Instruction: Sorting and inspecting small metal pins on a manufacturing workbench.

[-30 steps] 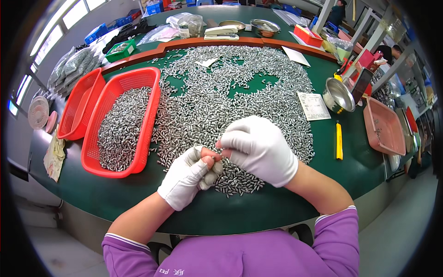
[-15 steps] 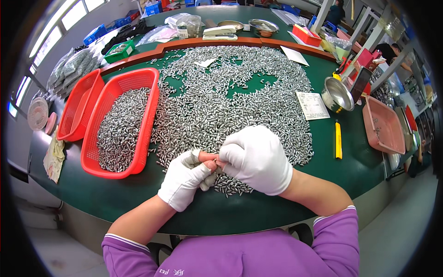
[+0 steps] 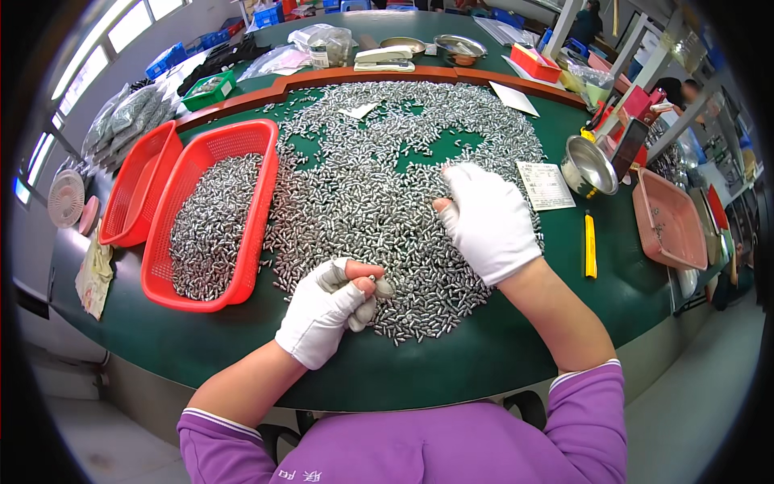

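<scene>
Roughly, looks mid-job, with plenty lying out. Spread over the dark green desk (image 3: 355,383): a broad, dense layer of loose, small, silvery, bullet-shaped metal parts (image 3: 347,202), with a few bare patches toward the far side. Also seeing a big heap of similar silvery pieces (image 3: 211,230) inside an oblong red perforated plastic basket (image 3: 268,173), left of the layer. Can't tell handled from unhandled in either lot, so can't split done from left. Would judge just one piece in work now, with a great many loose ones around.

Grip, left: pinching with the white-gloved left hand (image 3: 321,313), bare at the tips of thumb and forefinger. Tips pressed nearly together on, apparently, one small silvery piece (image 3: 372,278), mostly hidden. Held above the near edge of the layer, just left of centre.

Grip, right: parted on the white-gloved right hand (image 3: 490,224), with a clear gap between bare thumb and forefinger tips. Poised over the right half of the layer. Seeing nothing held in the gap; can't tell touching from hovering.

Right of the layer: a white printed paper slip (image 3: 547,185), a slim yellow tool (image 3: 591,246), a round steel bowl (image 3: 595,168) and, farther out, a pink plastic tray (image 3: 673,242).
</scene>
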Demonstrator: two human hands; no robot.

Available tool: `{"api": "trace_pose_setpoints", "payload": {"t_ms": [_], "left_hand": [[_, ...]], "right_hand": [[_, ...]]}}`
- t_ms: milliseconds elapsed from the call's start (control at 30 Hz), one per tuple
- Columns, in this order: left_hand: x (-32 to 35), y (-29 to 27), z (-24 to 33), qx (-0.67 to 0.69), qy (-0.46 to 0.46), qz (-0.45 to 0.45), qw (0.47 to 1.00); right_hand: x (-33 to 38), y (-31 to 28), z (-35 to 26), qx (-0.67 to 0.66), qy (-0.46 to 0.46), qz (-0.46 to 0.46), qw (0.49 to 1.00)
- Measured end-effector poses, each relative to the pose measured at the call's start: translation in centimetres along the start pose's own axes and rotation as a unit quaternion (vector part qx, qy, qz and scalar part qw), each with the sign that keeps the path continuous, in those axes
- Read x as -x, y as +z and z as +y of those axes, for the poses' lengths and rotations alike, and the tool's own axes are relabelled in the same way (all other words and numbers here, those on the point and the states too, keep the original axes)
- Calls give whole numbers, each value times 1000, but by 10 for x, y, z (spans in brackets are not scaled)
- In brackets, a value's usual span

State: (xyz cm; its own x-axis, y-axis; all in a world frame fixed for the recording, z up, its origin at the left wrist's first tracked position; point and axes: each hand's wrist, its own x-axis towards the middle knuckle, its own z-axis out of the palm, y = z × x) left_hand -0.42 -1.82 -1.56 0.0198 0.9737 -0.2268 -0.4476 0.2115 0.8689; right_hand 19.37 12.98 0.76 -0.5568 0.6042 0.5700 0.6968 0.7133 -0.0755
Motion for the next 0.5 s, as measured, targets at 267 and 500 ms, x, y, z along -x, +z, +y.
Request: {"api": "trace_pose_setpoints", "payload": {"t_ms": [267,500], "left_hand": [[0,-1,1,11,-10,-1,1000],[-3,-7,0,27,-13,-36,999]], "right_hand": [[-5,-19,-17,-45,-5,-98,994],[-5,-25,-7,-93,-33,-46,994]]}}
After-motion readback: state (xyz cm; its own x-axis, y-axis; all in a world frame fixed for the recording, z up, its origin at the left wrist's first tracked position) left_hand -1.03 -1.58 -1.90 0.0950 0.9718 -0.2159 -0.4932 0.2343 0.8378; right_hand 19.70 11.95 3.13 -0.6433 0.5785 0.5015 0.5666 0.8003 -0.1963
